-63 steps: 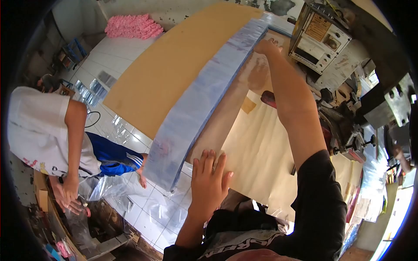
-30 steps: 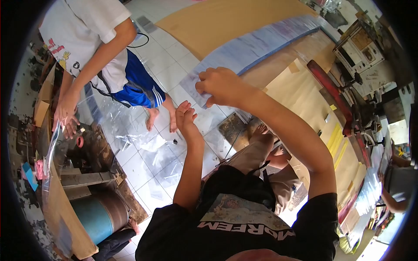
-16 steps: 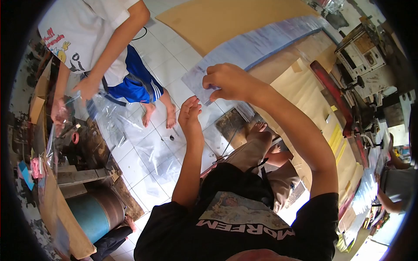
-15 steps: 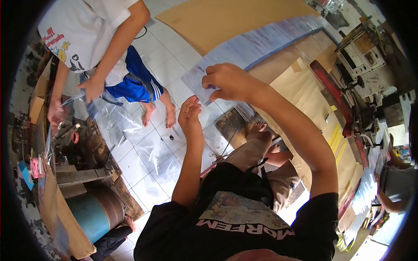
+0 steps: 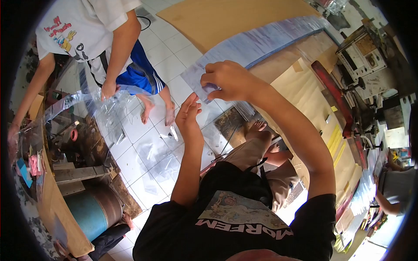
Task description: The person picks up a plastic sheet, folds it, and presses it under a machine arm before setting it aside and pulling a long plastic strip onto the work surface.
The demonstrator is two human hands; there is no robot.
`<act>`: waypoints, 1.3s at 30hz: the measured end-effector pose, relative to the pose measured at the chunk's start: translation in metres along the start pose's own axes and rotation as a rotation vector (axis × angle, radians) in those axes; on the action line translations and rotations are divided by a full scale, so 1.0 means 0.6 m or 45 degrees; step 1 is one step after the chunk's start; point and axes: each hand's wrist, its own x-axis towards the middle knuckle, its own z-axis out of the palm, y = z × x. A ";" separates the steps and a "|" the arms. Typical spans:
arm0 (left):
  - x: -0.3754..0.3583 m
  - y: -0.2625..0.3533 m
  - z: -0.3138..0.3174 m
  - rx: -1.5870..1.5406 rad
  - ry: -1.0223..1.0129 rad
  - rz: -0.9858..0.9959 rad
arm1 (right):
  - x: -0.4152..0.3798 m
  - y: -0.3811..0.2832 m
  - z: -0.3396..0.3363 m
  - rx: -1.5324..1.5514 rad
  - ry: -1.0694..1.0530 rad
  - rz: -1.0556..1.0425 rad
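My right hand (image 5: 230, 81) is curled round the near end of a stack of clear, bluish plastic sheets (image 5: 257, 42), with the thumb below and the fingers above. Just left of it, my left hand (image 5: 190, 115) is raised with its fingers loosely bent and slightly apart. Its fingertips come up to the corner of the sheets; whether they touch is hard to make out. The long sheets run away to the upper right, lying along a table covered in brown paper (image 5: 300, 93).
A co-worker in a white shirt (image 5: 87, 26) stands at upper left, handling clear film (image 5: 109, 102). Plastic scraps (image 5: 167, 169) lie on the tiled floor. At left is a blue-green drum (image 5: 87, 217); a red metal bar (image 5: 333, 95) edges the table. Another person (image 5: 394, 187) is at far right.
The co-worker's hands have spread apart, stretching the clear film out to the left. My own hands have hardly moved, staying at the end of the plastic sheets.
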 end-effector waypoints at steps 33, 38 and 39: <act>0.075 0.079 0.055 1.030 -0.057 1.101 | -0.014 0.020 0.004 0.909 0.506 0.539; 0.118 0.107 0.065 0.998 -0.400 1.080 | -0.030 0.005 -0.003 0.631 0.599 0.344; 0.120 0.109 0.067 0.997 -0.409 1.086 | -0.032 0.002 -0.009 0.628 0.608 0.345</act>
